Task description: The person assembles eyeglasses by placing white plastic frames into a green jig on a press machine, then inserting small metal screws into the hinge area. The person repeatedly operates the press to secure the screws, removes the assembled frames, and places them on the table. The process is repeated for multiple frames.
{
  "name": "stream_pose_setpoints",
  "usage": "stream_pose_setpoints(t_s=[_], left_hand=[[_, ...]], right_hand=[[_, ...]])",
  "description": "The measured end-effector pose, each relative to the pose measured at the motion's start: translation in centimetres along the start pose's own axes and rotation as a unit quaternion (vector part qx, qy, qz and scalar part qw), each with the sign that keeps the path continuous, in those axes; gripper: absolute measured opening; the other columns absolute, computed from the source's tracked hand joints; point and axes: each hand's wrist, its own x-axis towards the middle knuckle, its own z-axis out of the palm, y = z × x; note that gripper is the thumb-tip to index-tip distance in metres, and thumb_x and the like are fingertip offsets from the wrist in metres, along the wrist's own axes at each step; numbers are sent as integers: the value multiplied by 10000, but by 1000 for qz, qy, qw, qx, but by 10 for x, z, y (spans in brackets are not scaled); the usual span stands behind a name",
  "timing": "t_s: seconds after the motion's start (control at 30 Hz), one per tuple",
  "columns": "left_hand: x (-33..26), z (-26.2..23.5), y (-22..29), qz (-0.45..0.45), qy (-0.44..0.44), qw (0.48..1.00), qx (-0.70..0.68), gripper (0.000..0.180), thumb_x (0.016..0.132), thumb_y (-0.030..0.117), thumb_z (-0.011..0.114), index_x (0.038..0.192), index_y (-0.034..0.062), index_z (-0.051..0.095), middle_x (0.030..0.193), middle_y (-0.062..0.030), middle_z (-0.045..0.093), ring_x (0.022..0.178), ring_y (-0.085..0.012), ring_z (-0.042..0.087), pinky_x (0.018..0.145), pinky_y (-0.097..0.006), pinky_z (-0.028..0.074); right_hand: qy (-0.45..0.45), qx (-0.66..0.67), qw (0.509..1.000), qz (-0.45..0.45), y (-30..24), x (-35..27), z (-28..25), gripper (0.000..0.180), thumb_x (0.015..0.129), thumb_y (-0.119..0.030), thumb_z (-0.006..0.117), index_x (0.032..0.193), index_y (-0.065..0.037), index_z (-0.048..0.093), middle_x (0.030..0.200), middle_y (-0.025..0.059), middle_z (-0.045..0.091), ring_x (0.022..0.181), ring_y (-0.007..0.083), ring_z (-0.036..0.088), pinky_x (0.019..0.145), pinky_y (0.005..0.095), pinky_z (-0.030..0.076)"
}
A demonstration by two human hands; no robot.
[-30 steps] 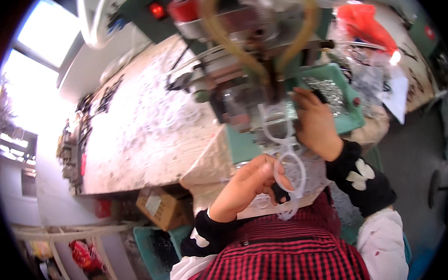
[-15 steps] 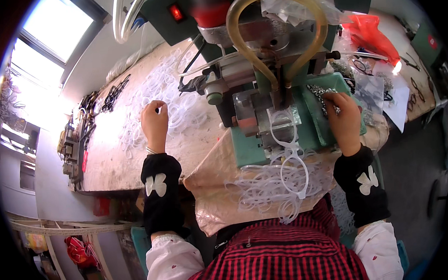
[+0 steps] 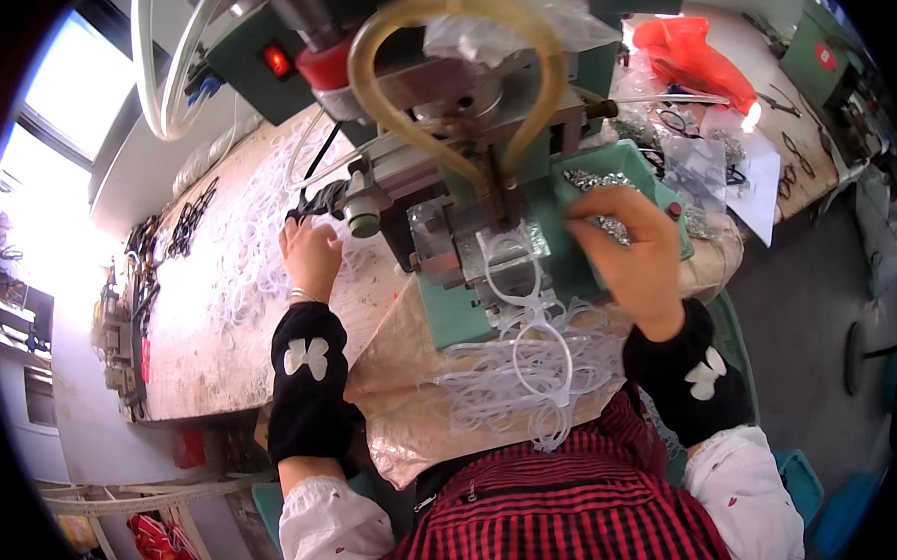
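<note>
My left hand (image 3: 312, 258) is at the end of a black-wrapped lever (image 3: 321, 201) on the machine's left side, fingers curled at its tip. My right hand (image 3: 632, 252) is over the near part of a green tray (image 3: 631, 159) of small shiny metal parts (image 3: 592, 181). Its thumb and forefinger come together toward the machine; anything between them is too small to make out. A clear plastic eyeglass frame (image 3: 570, 370) stretches from the metal fixture (image 3: 435, 243) toward me, its upper rim at the fixture. Below it lies a pile of similar clear frames (image 3: 473, 384) on a brown sheet (image 3: 400, 422).
The green machine (image 3: 239, 64) carries a looped yellowish hose (image 3: 364, 68) and a red lit switch (image 3: 277, 59). More clear frames (image 3: 251, 229) and dark ones (image 3: 193, 216) cover the left table. A red plastic bag (image 3: 694, 59) lies on the right table.
My view has shifted, so the machine appears further left. My left hand has come up to the black lever. My right hand has moved out of the metal parts, toward the fixture.
</note>
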Motion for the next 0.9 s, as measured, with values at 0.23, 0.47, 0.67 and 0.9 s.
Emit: stream_pose_setpoints(t_s=[0.23, 0.47, 0.67, 0.9], left_hand=[[-7, -47, 24, 76, 262, 962, 25, 66, 874, 99, 693, 927, 90, 654, 1176, -90, 700, 997, -333, 602, 1030, -459, 432], [21, -101, 10, -25, 381, 908, -172, 187, 1053, 118, 515, 1139, 16, 646, 1140, -162, 698, 1066, -319, 663, 939, -384, 493], [5, -52, -40, -222, 248, 607, -722, 208, 1069, 226, 456, 1160, 44, 498, 898, -102, 657, 795, -232, 605, 775, -355, 503], [-65, -143, 78, -248, 59, 196, -947, 653, 1012, 589, 494, 1252, -17, 537, 861, -31, 523, 675, -154, 410, 656, -301, 386]], right_hand=[[39, 218, 968, 120, 0, 2, 45, 456, 790, 21, 751, 1212, 17, 580, 899, 48, 697, 899, 120, 653, 826, 263, 497], [12, 320, 934, 157, -27, 9, 52, 532, 800, 30, 726, 1290, 36, 519, 899, 50, 718, 946, 111, 646, 855, 248, 475], [-51, 293, 948, 112, -45, -5, 33, 545, 852, -5, 655, 1372, 17, 493, 1157, 130, 704, 1085, 183, 651, 954, 303, 472], [22, -348, 937, 28, 40, -36, -49, 231, 769, -83, 742, 995, -51, 709, 954, 112, 686, 946, 345, 624, 870, 426, 497]])
